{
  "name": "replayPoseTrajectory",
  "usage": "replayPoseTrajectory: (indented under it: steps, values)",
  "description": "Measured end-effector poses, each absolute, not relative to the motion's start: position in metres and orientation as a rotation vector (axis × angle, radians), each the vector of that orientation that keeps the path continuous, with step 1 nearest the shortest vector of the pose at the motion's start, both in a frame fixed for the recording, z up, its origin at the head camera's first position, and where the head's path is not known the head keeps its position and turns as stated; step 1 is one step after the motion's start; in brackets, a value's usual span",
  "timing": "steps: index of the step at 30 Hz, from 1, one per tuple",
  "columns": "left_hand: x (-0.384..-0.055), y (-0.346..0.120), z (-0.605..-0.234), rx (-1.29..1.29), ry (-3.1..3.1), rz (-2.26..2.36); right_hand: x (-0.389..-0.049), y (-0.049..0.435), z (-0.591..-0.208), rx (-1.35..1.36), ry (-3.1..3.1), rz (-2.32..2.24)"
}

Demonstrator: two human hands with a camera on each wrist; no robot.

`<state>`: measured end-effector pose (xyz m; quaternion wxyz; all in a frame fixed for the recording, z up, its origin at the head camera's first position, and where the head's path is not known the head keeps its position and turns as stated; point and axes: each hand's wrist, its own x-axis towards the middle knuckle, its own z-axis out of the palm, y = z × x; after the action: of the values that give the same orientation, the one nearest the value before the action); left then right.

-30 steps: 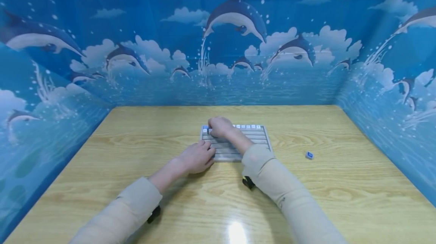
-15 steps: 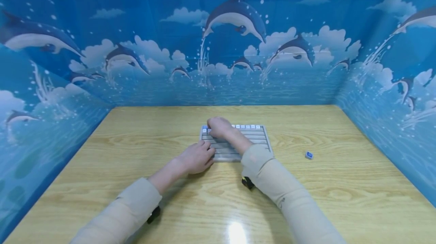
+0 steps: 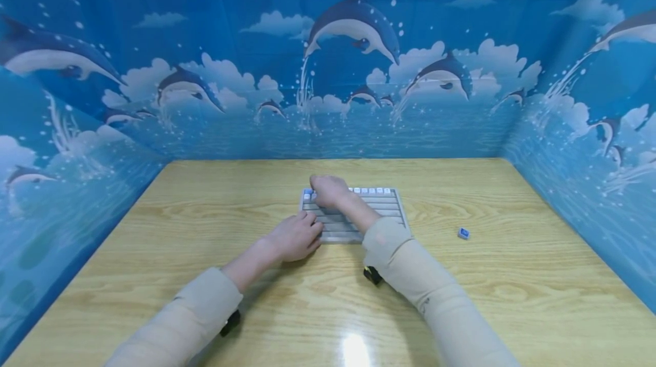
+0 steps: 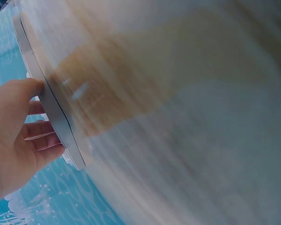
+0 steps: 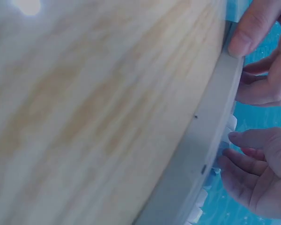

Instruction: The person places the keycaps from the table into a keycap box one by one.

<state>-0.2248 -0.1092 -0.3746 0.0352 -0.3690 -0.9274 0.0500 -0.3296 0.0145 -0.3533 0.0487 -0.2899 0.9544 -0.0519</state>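
Observation:
A light grey keyboard (image 3: 384, 213) lies near the middle of the wooden table. White keycaps (image 3: 372, 191) line its back row; the rows in front look like bare grey strips. My left hand (image 3: 296, 237) grips its left front corner; in the left wrist view the thumb and fingertips rest along the keyboard's edge. Over the back left part reaches my right hand (image 3: 329, 190), crossing above the keyboard. In the right wrist view its thumb and fingers pinch a bluish keycap (image 5: 221, 149), partly hidden. In the head view the right hand covers several keys.
One loose blue-and-white keycap (image 3: 463, 233) lies on the table (image 3: 492, 281) to the right of the keyboard. A blue curtain printed with dolphins (image 3: 230, 133) encloses the back and both sides.

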Motion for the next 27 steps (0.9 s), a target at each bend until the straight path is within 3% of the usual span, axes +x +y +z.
replayPoseTrajectory:
  steps: [27]
  values:
    - [-0.225,-0.106,-0.375,-1.067,-2.902,0.21,-0.321,0.077,-0.339,-0.866,2.843,-0.253]
